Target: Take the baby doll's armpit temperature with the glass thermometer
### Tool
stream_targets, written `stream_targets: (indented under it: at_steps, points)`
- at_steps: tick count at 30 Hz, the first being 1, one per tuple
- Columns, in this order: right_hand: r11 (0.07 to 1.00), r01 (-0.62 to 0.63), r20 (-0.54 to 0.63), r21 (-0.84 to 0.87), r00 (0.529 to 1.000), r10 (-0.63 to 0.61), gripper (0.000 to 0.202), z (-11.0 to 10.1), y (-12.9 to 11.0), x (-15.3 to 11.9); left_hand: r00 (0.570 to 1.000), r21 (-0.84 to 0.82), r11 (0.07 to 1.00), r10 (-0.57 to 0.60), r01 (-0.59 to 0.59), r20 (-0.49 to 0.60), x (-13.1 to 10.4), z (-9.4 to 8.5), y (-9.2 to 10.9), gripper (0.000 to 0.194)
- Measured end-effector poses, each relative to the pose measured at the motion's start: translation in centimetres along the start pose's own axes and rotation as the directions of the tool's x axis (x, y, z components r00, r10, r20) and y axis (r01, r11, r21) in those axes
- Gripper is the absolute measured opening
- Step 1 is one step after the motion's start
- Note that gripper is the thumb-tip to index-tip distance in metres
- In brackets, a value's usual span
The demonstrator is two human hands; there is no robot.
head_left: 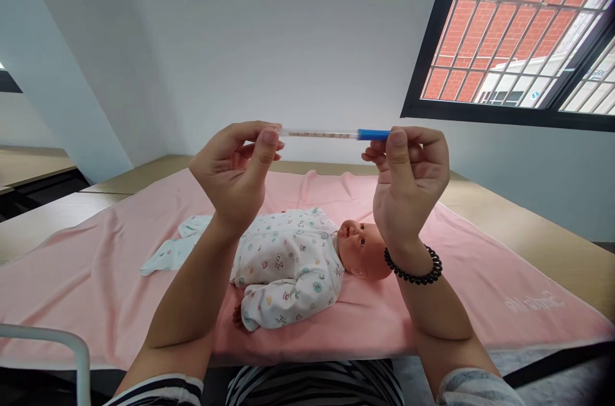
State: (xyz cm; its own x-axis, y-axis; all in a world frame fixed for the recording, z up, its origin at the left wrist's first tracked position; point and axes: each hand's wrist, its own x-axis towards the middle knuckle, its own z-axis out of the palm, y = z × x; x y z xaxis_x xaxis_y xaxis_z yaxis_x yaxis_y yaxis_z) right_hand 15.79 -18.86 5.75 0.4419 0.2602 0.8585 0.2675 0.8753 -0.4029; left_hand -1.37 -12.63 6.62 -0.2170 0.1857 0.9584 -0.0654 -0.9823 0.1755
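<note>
A glass thermometer in a clear tube (319, 134) with printed scale marks is held level in front of me. Its blue cap (373, 135) is at the right end. My left hand (237, 175) pinches the clear left end between thumb and fingers. With thumb and forefinger, my right hand (408, 178) grips the blue cap; a black beaded bracelet circles that wrist. Below both hands a baby doll (293, 265) in a white printed sleepsuit lies on its back, head to the right. My arms hide parts of its legs and head.
A pink blanket (120, 259) under the doll covers much of the wooden table (523, 220). Behind stands a pale wall, with a barred window (509, 28) at upper right. A light-coloured metal rail (57, 334) curves at lower left.
</note>
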Motion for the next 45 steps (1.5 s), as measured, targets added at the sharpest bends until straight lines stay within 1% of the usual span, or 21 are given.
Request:
stream_targets:
  at_steps: [3,7,11,14,17,21,24,27,29,31,32,33,34,35,37,38,39,40,41,42,45]
  points:
    - [1.0,0.001,0.028,-0.02,1.0,0.0,0.019,-0.1,-0.1,0.1,1.0,0.016,1.0,0.0,0.0,-0.008,0.1,0.0,-0.2,0.006]
    - [0.999,0.032,0.004,-0.031,0.999,-0.032,0.018,-0.1,0.1,0.2,0.999,0.031,1.0,0.003,-0.002,-0.037,0.2,0.2,-0.6,0.006]
    - [1.0,-0.009,0.035,-0.018,0.999,0.009,0.019,-0.5,0.3,0.6,0.999,0.044,0.999,0.012,-0.01,-0.035,0.2,0.2,-0.9,0.008]
    - [0.999,-0.05,0.067,0.019,0.997,0.049,0.021,-0.7,0.5,0.9,1.0,0.112,0.994,-0.004,0.004,-0.004,0.1,0.1,-0.9,0.013]
    - [1.0,-0.03,0.058,-0.003,0.998,0.03,0.02,-0.7,0.7,1.1,1.0,0.16,0.987,-0.01,0.007,0.016,0.1,0.0,-1.0,0.017]
    - [1.0,-0.024,0.069,0.003,0.997,0.023,0.019,-0.6,0.9,1.1,1.0,0.13,0.992,0.003,-0.003,0.0,0.2,0.0,-0.9,0.014]
    - [0.996,-0.059,0.144,0.07,0.988,0.048,0.018,-1.0,0.8,1.5,1.0,0.078,0.997,-0.003,0.004,-0.01,0.3,0.0,-1.0,0.009]
    - [0.991,-0.117,0.328,0.067,0.941,0.089,0.019,-2.2,1.0,2.6,0.999,0.028,0.999,-0.025,0.024,0.046,0.4,-0.1,-1.6,0.008]
    - [0.983,-0.181,0.477,0.008,0.865,0.156,0.022,-3.4,1.7,4.0,0.984,0.05,0.996,-0.082,0.075,0.157,0.5,-0.2,-2.3,0.013]
    - [0.966,-0.249,0.585,-0.071,0.774,0.242,0.025,-5.1,3.3,5.5,0.939,0.117,0.982,-0.174,0.145,0.297,0.4,-0.4,-3.3,0.018]
    - [0.954,-0.277,0.615,-0.117,0.734,0.289,0.026,-6.0,4.4,6.2,0.897,0.165,0.97,-0.227,0.176,0.379,0.4,-0.4,-3.9,0.02]
    - [0.94,-0.3,0.626,-0.164,0.704,0.334,0.027,-7.0,5.8,6.9,0.836,0.217,0.956,-0.279,0.196,0.473,0.3,-0.5,-4.5,0.021]
    - [0.921,-0.327,0.626,-0.21,0.679,0.384,0.029,-8.0,7.4,7.4,0.749,0.27,0.941,-0.326,0.202,0.577,0.2,-0.5,-5.1,0.022]
    - [0.895,-0.364,0.62,-0.257,0.649,0.442,0.031,-9.0,9.2,7.7,0.626,0.323,0.926,-0.37,0.194,0.686,0.1,-0.5,-5.7,0.024]
    - [0.809,-0.444,0.596,-0.384,0.55,0.585,0.037,-11.1,13.1,7.7,0.309,0.407,0.901,-0.433,0.149,0.847,-0.4,-0.3,-6.7,0.027]
    - [0.741,-0.484,0.565,-0.466,0.482,0.67,0.04,-12.1,15.0,7.3,0.149,0.436,0.891,-0.452,0.127,0.88,-0.8,-0.2,-7.2,0.028]
    - [0.654,-0.521,0.519,-0.548,0.401,0.755,0.043,-13.0,16.8,6.8,0.013,0.457,0.883,-0.461,0.112,0.887,-1.2,0.0,-7.6,0.029]
    - [0.607,-0.536,0.496,-0.587,0.355,0.793,0.043,-13.9,18.5,6.0,-0.089,0.469,0.877,-0.462,0.103,0.882,-1.7,0.3,-8.0,0.03]
    - [0.569,-0.54,0.474,-0.62,0.32,0.82,0.043,-14.7,19.9,5.2,-0.161,0.475,0.875,-0.457,0.097,0.875,-2.2,0.7,-8.3,0.03]
    - [0.53,-0.541,0.453,-0.653,0.283,0.846,0.042,-15.4,21.0,4.4,-0.213,0.474,0.876,-0.449,0.09,0.868,-2.8,1.1,-8.5,0.03]
    - [0.438,-0.516,0.401,-0.736,0.188,0.897,0.035,-16.8,23.1,2.3,-0.316,0.451,0.891,-0.415,0.048,0.853,-4.5,2.4,-9.0,0.027]
